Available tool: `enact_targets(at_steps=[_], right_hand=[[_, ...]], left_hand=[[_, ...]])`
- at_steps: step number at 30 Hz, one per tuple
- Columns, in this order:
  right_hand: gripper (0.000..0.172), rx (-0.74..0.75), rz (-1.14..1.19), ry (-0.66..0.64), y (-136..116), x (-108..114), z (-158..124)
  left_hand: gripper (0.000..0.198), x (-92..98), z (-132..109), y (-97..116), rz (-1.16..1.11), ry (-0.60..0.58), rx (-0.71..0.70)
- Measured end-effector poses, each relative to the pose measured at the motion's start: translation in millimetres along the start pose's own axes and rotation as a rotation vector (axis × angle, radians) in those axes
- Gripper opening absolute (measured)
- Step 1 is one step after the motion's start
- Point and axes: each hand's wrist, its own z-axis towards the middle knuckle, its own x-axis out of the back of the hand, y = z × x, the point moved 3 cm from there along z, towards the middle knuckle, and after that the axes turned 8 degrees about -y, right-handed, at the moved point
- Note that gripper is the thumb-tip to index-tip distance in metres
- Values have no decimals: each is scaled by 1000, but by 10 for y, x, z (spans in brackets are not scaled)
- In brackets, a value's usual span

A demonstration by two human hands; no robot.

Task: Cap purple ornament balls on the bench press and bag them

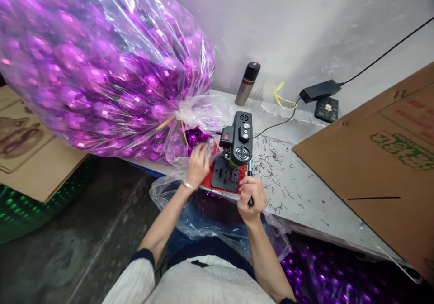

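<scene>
A small black machine [236, 142] on a red and black base [224, 176] stands at the near edge of a white table [298, 191]. My right hand [251, 197] is closed round the machine's black lever handle. My left hand [197, 164] reaches toward loose purple baubles [195, 136] at the tied neck of a huge clear bag of purple baubles [101, 64]; motion smears its fingers, so what they hold is unclear. A clear plastic bag [203, 213] hangs open over my lap below the table edge.
Flat cardboard [379, 168] leans across the table's right side. A spray can [247, 83], a power adapter [320, 90] and a yellow tie stand by the wall. Small dark wire bits litter the tabletop. More purple baubles [325, 277] lie below right; cardboard and green baubles lie left.
</scene>
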Motion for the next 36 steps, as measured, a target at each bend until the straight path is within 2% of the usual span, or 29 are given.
enact_targets(at_steps=[1,4,7,10,13,16,19,22,23,25,27,29,32,36], right_hand=[[22,2,2,2,0,-4,-4],[22,6,4,7,5,-16,-19],[22,9,3,11,10,-20,-23],[23,17,-1,15,5,-13,-11],[24,21,-12,7,-2,-3,6],[23,27,-18,-7,-6,4,17],[22,27,-15,-8,-4,6,21],[22,25,-16,-2,-5,8,25],[22,25,-17,-4,-6,9,26],[22,23,-20,-14,-7,13,25],[22,17,-20,-27,-7,16,20],[21,13,-13,-34,-6,21,14],[20,13,-6,-37,-9,26,12],[20,9,-8,-48,-13,28,17]], left_hand=[[40,23,257,-65,74,-15,125],[39,22,848,-150,268,-247,396],[38,-32,1125,-85,356,-433,450],[35,-76,1183,-6,366,-484,427],[41,-40,1085,-10,292,-433,423],[53,76,791,-59,11,-271,432],[54,133,303,-46,-541,-164,455],[49,20,-196,98,-1207,-239,559],[47,-34,-323,155,-1356,-252,607],[44,-148,-486,236,-1514,-227,696],[45,-258,-538,264,-1514,-162,737],[52,-349,-514,259,-1404,-117,694],[57,-433,-450,243,-1105,-131,535],[54,-416,-435,247,-662,-133,357]])
